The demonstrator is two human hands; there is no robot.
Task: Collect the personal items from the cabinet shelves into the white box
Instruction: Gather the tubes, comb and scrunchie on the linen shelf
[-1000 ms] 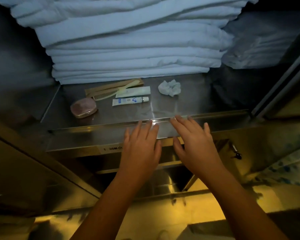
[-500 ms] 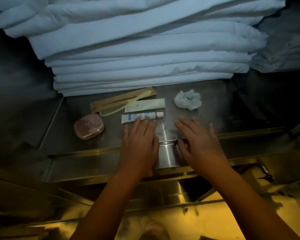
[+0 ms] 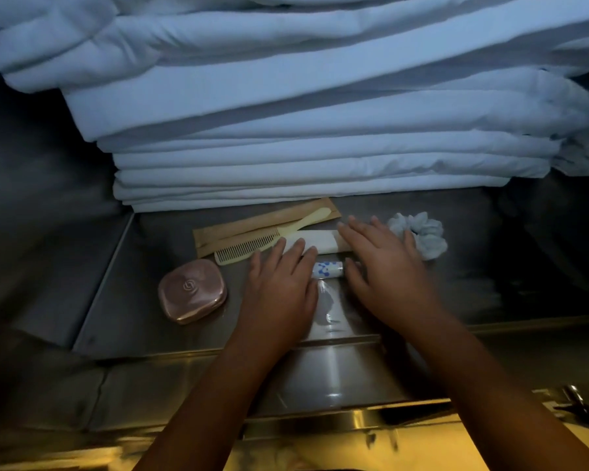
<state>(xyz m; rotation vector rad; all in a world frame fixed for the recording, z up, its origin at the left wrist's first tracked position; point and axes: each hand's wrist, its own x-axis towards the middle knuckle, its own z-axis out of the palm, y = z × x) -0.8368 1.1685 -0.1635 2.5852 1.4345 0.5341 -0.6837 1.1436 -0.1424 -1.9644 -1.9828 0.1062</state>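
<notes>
On the steel cabinet shelf [image 3: 123, 300] lie a pink compact case [image 3: 193, 290], a pale comb [image 3: 252, 244] on a brown paper sleeve [image 3: 238, 226], a white sachet [image 3: 315, 241], a small white-and-blue tube [image 3: 327, 269] and a white scrunchie [image 3: 422, 234]. My left hand [image 3: 281, 287] lies flat over the tube's left end, fingertips touching the sachet. My right hand [image 3: 385, 266] lies flat over the tube's right end and the sachet's right end, just left of the scrunchie. Both hands have straight fingers. The white box is out of view.
A tall stack of folded white linen [image 3: 303, 130] fills the back of the shelf, right behind the items. The shelf's raised front lip [image 3: 184, 351] runs below my wrists. Yellow-lit metal [image 3: 320, 447] shows lower down.
Both hands have moved forward from the shelf's front edge onto the items, now covering the tube's ends and the sachet. The camera has come closer.
</notes>
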